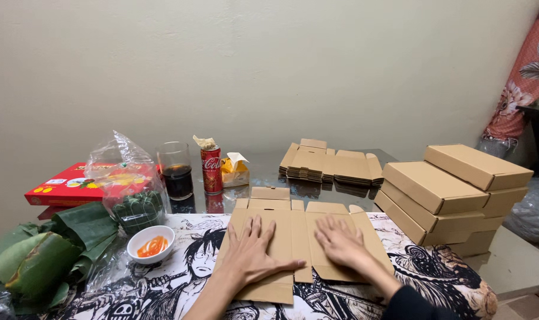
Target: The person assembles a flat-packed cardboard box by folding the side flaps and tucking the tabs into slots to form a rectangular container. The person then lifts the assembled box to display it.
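The person is pressing both hands flat onto an unfolded cardboard box blank point(296, 240) that is lying on a black-and-white comic-print mat point(180, 278) near the front edge of the table point(518, 266). The left hand point(252, 252) is lying open, fingers spread, palm down on the left panel of the blank. The right hand point(339, 242) is likewise resting open and flat on the right panel, gripping nothing.

At about 12 o'clock from the blank, a stack of more flat blanks point(332, 163) is sitting farther back on the table. At 3 o'clock, well apart from the hands, a pile of folded cardboard boxes point(453, 192) is standing several layers high. At 10 o'clock, a glass of dark drink point(176, 170) and a red drink can point(211, 170) are standing side by side, with a clear plastic bag point(126, 181) and a red flat box point(65, 185) to their left. At 9 o'clock, a small white bowl point(151, 243) holding orange strips is sitting beside green leaf wrappings point(41, 255).
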